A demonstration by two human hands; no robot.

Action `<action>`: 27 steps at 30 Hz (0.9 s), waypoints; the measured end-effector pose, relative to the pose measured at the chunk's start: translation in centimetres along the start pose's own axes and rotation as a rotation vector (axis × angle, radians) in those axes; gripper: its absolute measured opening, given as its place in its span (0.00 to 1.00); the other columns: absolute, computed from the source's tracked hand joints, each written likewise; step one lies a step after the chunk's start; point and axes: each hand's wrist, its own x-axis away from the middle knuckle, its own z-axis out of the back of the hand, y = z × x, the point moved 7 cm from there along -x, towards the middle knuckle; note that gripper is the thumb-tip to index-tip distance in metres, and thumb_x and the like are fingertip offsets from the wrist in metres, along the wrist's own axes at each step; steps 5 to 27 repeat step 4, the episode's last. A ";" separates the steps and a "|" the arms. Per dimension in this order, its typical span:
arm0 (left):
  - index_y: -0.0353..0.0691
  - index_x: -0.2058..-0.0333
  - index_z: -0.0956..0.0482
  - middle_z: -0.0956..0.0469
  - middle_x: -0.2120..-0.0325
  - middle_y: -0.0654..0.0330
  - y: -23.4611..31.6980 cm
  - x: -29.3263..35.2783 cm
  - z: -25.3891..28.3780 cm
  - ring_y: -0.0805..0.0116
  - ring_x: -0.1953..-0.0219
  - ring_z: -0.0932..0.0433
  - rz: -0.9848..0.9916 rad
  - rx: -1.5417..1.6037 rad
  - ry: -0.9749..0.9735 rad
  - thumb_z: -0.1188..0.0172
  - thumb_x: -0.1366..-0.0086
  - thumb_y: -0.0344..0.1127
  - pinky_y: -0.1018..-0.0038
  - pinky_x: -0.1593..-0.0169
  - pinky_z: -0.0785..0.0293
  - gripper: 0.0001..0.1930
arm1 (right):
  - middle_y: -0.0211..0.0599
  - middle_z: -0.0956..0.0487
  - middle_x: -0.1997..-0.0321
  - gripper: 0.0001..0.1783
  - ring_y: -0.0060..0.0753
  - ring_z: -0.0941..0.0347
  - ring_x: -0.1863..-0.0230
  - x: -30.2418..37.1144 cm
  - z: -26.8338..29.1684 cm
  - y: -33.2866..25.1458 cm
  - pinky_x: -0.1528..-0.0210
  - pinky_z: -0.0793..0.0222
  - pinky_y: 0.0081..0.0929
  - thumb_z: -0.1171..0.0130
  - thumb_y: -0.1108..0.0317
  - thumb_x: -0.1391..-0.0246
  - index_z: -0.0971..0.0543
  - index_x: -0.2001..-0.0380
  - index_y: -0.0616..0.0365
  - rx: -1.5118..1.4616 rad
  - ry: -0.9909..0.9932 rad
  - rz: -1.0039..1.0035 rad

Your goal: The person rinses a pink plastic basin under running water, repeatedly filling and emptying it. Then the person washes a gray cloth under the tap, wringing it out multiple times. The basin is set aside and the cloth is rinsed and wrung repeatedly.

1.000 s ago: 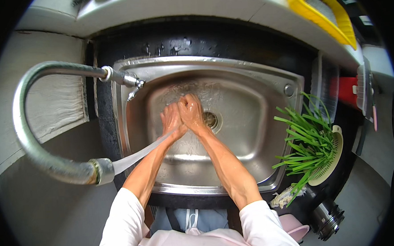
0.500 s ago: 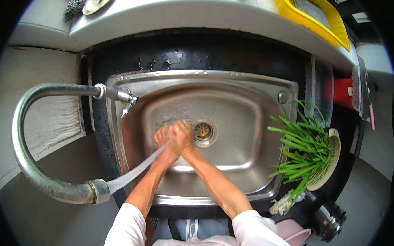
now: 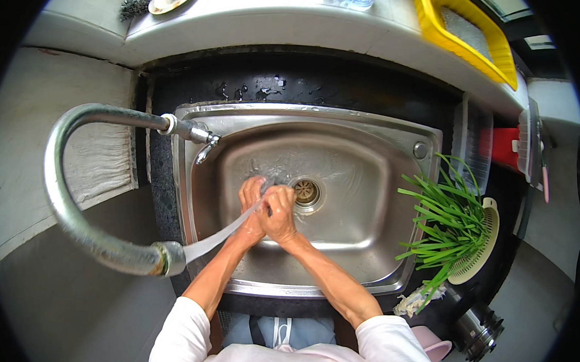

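My left hand (image 3: 247,206) and my right hand (image 3: 280,212) are side by side over the left part of the steel sink (image 3: 350,204), touching each other. Both have their fingers curled in; whatever may lie inside them is hidden. A stream of water (image 3: 222,235) runs from the mouth of the curved metal tap (image 3: 64,193) onto the hands. Just right of my right hand is the round drain (image 3: 305,192). Splashed water spreads on the basin floor beyond the fingers.
Right of the sink, green leafy stalks (image 3: 440,225) lie in a pale strainer basket (image 3: 484,253). Behind them stand a clear plastic container (image 3: 475,142) and a red box (image 3: 498,149). A yellow tray (image 3: 435,16) sits on the far ledge.
My hands have shifted against each other: the fingers sit more apart from the other hand's, with a gap between them. The view has moved slightly.
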 end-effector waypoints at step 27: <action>0.35 0.33 0.45 0.43 0.33 0.44 -6.0 -0.9 -3.2 0.40 0.31 0.45 0.126 -0.240 -0.307 0.32 0.42 0.36 0.45 0.29 0.47 0.42 | 0.43 0.24 0.65 0.10 0.50 0.29 0.60 -2.4 -4.7 4.0 0.54 0.37 0.52 0.36 0.63 0.46 0.25 0.72 0.56 0.063 -0.143 0.108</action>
